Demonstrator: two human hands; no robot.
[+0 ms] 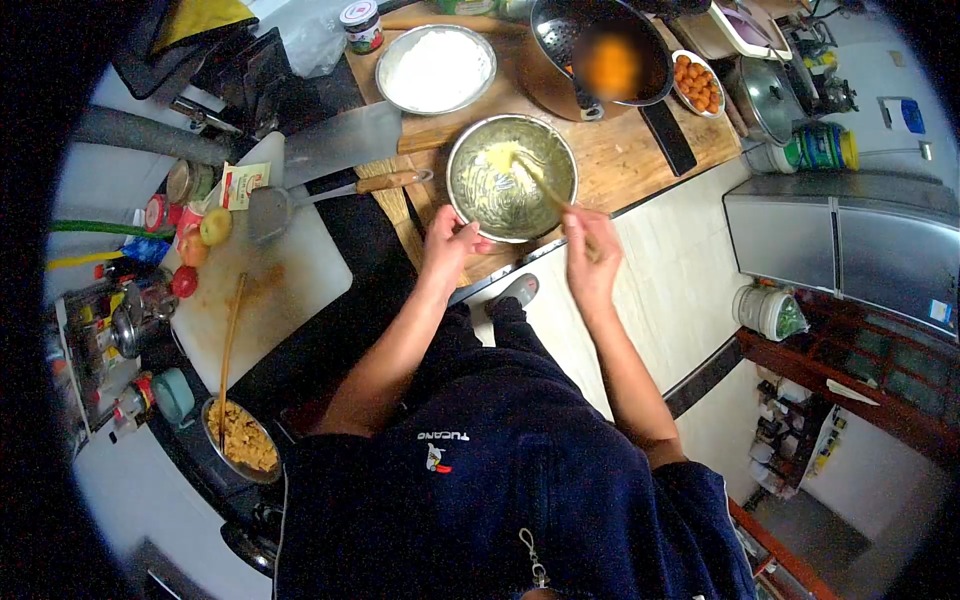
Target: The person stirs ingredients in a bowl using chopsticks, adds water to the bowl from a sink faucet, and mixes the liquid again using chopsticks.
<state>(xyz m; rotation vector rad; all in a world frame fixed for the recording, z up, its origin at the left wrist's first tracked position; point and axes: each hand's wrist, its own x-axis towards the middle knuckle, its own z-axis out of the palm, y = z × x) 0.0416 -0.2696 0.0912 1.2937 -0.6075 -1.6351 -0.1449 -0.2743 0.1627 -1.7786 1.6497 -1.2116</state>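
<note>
My left hand (pixel 452 245) grips the near-left rim of a round metal bowl (pixel 467 212) on the wooden board. A pale yellow, creamy mixture (pixel 497 156) is in the bowl, and smears of it coat the inner wall. In my right hand (pixel 592 255), at the bowl's right edge, the fingers close around a thin, light-coloured stirring stick (pixel 545 187). The stick slants into the bowl, with its tip in the mixture. Whether it is a spatula or chopsticks I cannot tell.
The wooden board (pixel 615 160) also bears a bowl of white powder (pixel 435 70), a dark pot (pixel 545 70), a dish of orange-brown balls (pixel 698 85) and a black slab (pixel 668 138). Left lie a cleaver (pixel 350 138), a sieve (pixel 268 215), a cutting board (pixel 300 290) and a food-filled pan (pixel 245 440).
</note>
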